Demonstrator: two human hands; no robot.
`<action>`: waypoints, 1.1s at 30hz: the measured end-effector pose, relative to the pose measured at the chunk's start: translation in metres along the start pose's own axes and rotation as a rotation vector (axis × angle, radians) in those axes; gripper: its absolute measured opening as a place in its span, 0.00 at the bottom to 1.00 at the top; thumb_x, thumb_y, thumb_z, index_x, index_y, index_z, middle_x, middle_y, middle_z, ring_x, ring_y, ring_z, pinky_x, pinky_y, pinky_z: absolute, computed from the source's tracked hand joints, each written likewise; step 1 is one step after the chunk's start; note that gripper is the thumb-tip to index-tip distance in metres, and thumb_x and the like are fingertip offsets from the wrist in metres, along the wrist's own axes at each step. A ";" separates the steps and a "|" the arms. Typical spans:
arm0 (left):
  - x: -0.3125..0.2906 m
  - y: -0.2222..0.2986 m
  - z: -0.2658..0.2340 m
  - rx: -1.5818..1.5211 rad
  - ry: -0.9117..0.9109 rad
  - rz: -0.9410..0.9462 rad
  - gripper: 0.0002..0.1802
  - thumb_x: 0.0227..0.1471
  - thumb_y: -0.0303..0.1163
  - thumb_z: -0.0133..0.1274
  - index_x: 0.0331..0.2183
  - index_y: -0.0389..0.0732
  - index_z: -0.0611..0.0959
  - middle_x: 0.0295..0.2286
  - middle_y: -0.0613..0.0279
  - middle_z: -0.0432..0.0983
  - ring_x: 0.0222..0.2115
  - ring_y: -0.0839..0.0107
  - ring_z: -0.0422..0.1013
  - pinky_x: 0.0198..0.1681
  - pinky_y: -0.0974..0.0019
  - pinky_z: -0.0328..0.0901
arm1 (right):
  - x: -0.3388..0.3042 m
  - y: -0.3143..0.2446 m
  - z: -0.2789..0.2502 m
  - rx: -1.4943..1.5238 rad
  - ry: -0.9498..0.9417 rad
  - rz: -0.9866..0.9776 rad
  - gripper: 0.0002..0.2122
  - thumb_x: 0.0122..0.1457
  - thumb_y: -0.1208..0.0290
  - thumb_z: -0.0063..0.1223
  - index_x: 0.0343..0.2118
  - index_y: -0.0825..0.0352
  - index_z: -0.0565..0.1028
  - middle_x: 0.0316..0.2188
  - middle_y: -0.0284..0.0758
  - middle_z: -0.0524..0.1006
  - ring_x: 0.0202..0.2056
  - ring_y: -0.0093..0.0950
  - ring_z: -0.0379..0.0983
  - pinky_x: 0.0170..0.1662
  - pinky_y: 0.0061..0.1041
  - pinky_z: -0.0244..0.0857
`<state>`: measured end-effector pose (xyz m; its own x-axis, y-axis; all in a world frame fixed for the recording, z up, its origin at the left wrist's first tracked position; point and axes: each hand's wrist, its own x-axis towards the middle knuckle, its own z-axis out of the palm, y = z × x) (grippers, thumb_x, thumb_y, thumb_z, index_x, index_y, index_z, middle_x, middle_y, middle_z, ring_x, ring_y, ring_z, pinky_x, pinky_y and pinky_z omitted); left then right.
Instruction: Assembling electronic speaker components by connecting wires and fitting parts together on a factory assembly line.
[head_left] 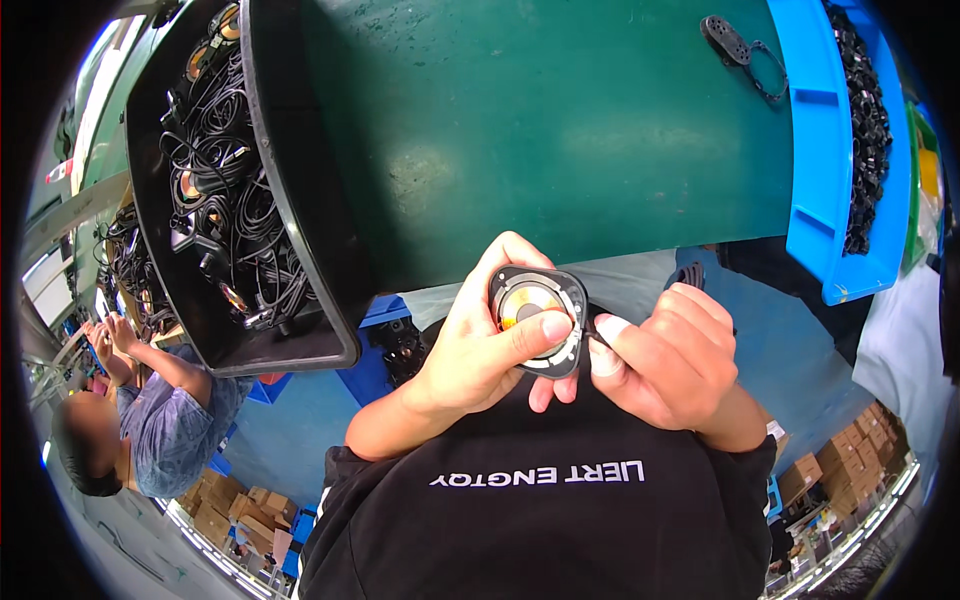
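Observation:
My left hand (462, 352) grips a black, rounded diamond-shaped device (530, 299) with a gold-coloured disc in its middle and a pale ring around it. The left thumb presses across the disc, and the other fingers wrap behind the housing. At the device's right edge, the thumb and index finger of my right hand (672, 362) pinch a short black piece (597, 314), perhaps its cable; most of it is hidden by the fingers. Both hands are in front of my chest, just off the near edge of the green table (560, 120).
On the left stands a black bin (262, 130) full of cabled devices with gold discs (190, 185). A blue tray (818, 190) of small black parts borders the table's right side. A black oval part (726, 42) and a thin ring (768, 72) lie far right. Another person (170, 420) works at left.

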<state>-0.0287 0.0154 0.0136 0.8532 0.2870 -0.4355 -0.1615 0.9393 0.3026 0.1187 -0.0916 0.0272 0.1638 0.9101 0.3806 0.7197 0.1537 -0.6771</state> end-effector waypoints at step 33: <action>-0.009 -0.004 0.001 0.435 -0.053 0.209 0.20 0.50 0.18 0.54 0.39 0.37 0.59 0.35 0.47 0.68 0.19 0.66 0.74 0.15 0.74 0.69 | -0.008 0.003 -0.004 0.231 -0.135 0.145 0.03 0.49 0.80 0.55 0.26 0.67 0.73 0.17 0.30 0.63 0.16 0.24 0.54 0.20 0.23 0.53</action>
<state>-0.0352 0.0089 0.0171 0.8508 0.4403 -0.2870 -0.1194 0.6937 0.7103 0.1223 -0.1001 0.0253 0.1513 0.9696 0.1925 0.5202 0.0875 -0.8496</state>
